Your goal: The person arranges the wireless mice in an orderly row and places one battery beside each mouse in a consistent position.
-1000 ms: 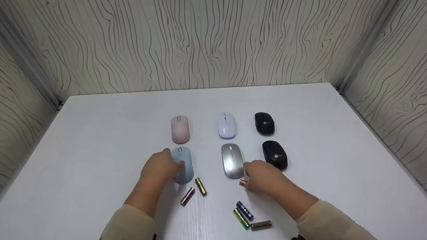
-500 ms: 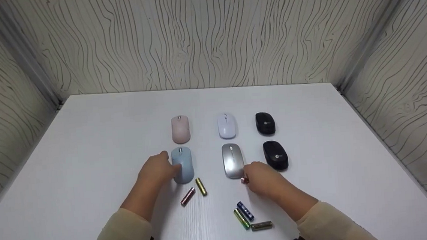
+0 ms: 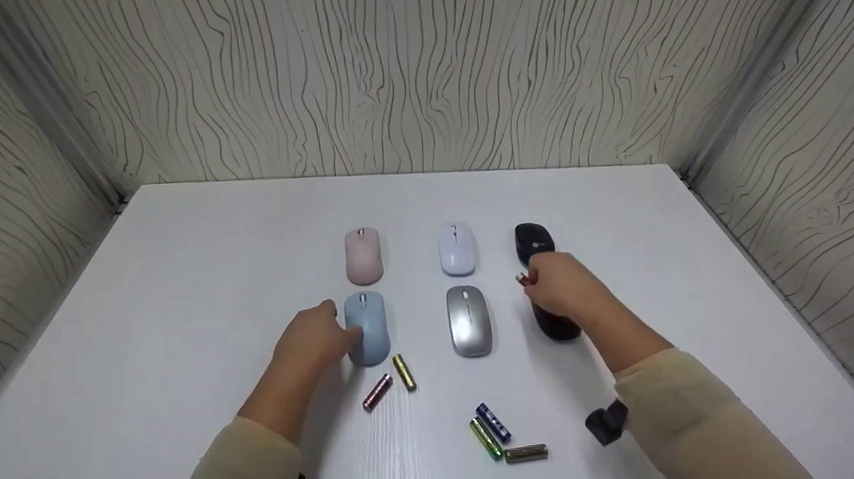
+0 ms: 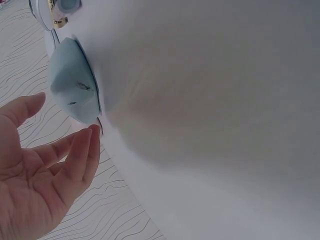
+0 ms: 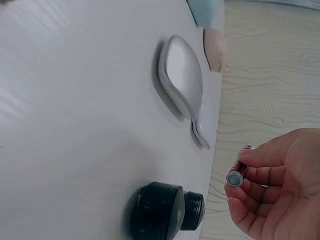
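My right hand [image 3: 567,286] pinches a small red battery [image 5: 239,167] between thumb and fingers. In the head view it is over the two black mice, covering much of the nearer black mouse [image 3: 555,326] and overlapping the lower end of the farther black mouse [image 3: 532,240]. My left hand [image 3: 314,341] is beside the light blue mouse [image 3: 367,326]. In the left wrist view its thumb and loosely bent fingers [image 4: 82,157] stand apart around the side of that mouse, with nothing held. A silver mouse [image 3: 469,321] lies between the two hands.
Behind lie a pink mouse [image 3: 363,256] and a white mouse [image 3: 457,249]. Nearer me are a red battery [image 3: 377,392], a gold battery [image 3: 404,372], a blue battery [image 3: 493,423], a green battery [image 3: 486,438] and a brownish battery [image 3: 526,453]. Patterned walls [image 3: 385,69] enclose the white table [image 3: 197,285].
My right hand has moved away from the silver mouse, up and to the right over the black mice, with the red battery in it. The left hand has barely shifted beside the blue mouse.
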### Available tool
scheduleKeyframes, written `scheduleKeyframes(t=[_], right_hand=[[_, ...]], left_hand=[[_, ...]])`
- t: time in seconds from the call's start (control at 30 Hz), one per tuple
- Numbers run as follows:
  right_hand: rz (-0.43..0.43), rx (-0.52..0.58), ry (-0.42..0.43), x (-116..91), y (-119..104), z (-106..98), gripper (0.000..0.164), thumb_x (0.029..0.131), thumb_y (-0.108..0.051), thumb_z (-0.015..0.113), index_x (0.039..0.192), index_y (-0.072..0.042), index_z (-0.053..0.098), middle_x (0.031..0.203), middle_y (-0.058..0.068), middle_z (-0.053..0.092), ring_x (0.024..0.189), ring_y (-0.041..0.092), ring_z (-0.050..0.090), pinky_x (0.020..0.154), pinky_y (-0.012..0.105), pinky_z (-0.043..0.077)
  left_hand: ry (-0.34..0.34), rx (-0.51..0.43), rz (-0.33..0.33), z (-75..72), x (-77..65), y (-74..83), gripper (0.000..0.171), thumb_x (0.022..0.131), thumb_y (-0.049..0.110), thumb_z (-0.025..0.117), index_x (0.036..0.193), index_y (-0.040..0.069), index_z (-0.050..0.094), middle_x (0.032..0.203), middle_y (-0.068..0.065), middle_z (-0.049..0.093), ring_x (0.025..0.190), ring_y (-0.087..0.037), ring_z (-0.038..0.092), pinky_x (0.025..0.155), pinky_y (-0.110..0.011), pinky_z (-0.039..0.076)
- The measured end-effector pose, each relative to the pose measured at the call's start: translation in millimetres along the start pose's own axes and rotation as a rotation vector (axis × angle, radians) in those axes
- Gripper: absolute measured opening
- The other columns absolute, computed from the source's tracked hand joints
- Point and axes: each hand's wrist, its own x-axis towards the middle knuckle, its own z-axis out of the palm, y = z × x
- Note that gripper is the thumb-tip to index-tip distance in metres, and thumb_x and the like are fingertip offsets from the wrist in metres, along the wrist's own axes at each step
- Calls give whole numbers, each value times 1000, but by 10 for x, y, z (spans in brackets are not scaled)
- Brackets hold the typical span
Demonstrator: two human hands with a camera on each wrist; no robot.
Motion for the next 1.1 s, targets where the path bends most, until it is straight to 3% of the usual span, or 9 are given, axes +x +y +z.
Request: scheduleKeyframes(t=[0.3,0.47,0.63,0.83,1.1], right_hand=[[103,79,52,293,310,-249,20,81,-14,51,85,5,58,79,15,58,73,27,54,64,38,44],[180,139,61,388,440,-262,23,81,-16,53,88,5,59,78,14,62,74,26,56,64,37,45],[262,176,64,454,599,-278,23,82,-18,53,83,4,61,69,10,62,62,18,53,56,29,41],[283,148,75,568,743,-225,25,80,-19,54,77,4,64,61,7,61,56,17,51,53,28,39],[308,147,75,688,855,-159,24,81,-18,53,76,4,64,68,12,63,58,18,51,55,28,40]], left_hand=[[-8,-7,-28,18,-46,-60,66,79,37,56,129,-1,36,126,-20,43,114,-36,40,91,-49,32],[-10,8,-31,-5,-108,-106,65,80,38,55,128,-1,37,125,-21,43,113,-37,40,90,-50,33],[-2,20,-19,-44,-199,-83,65,79,38,55,128,-1,37,123,-21,45,111,-37,43,89,-50,34],[1,11,-38,-46,-251,-78,65,78,39,56,128,2,38,121,-19,47,109,-35,45,88,-50,34],[-3,56,9,-10,-209,-143,63,78,39,55,126,0,41,115,-17,52,107,-33,47,87,-48,36]])
